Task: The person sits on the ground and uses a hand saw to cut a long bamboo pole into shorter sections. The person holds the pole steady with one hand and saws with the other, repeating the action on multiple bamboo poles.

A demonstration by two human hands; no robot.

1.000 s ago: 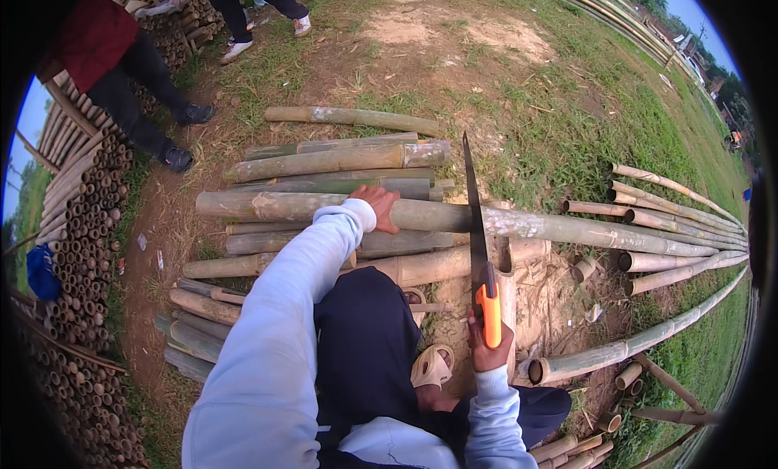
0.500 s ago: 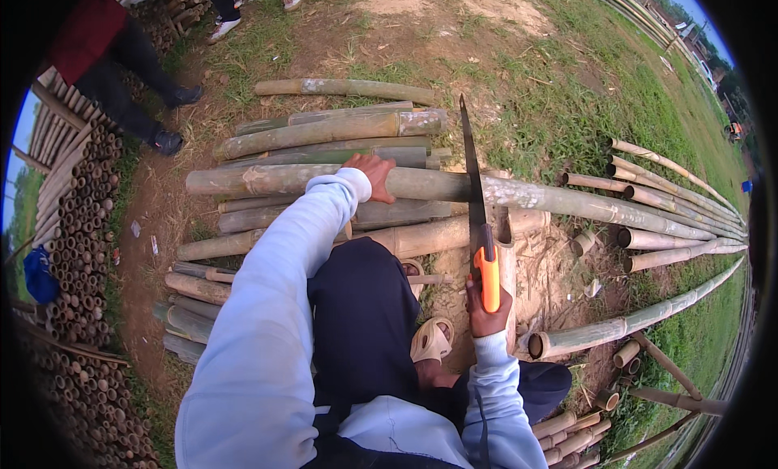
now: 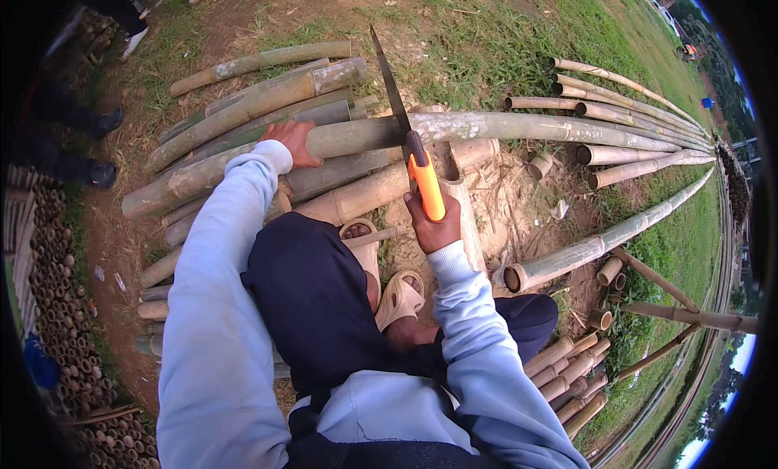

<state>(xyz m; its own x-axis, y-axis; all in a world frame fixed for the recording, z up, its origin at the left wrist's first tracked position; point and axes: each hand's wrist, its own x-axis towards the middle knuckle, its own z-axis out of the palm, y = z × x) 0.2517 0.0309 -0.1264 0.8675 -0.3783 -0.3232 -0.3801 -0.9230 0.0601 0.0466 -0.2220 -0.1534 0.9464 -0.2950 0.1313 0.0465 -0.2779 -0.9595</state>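
Observation:
A long, thick bamboo pole [image 3: 502,126] lies across in front of me, over other bamboo pieces. My left hand [image 3: 292,142] is clasped over its left part, thumb toward me. My right hand [image 3: 435,222] grips the orange and dark handle of a hand saw [image 3: 425,181]. The saw's long dark blade crosses the pole to the right of my left hand, its tip pointing away from me. Whether the teeth have cut into the pole cannot be made out. Beneath the pole near the saw is a bamboo support post [image 3: 464,218].
Cut bamboo lengths [image 3: 324,120] lie under and beyond the pole. More poles [image 3: 632,154] fan out at right, with a long one [image 3: 600,244] nearer. Short pieces [image 3: 567,368] lie at lower right, beside a bamboo frame [image 3: 681,312]. Stacked bamboo [image 3: 61,274] and people's legs are at left.
My view has turned, so the scene sits further left and higher. The saw has slid slightly away from me across the pole. My left hand keeps its hold.

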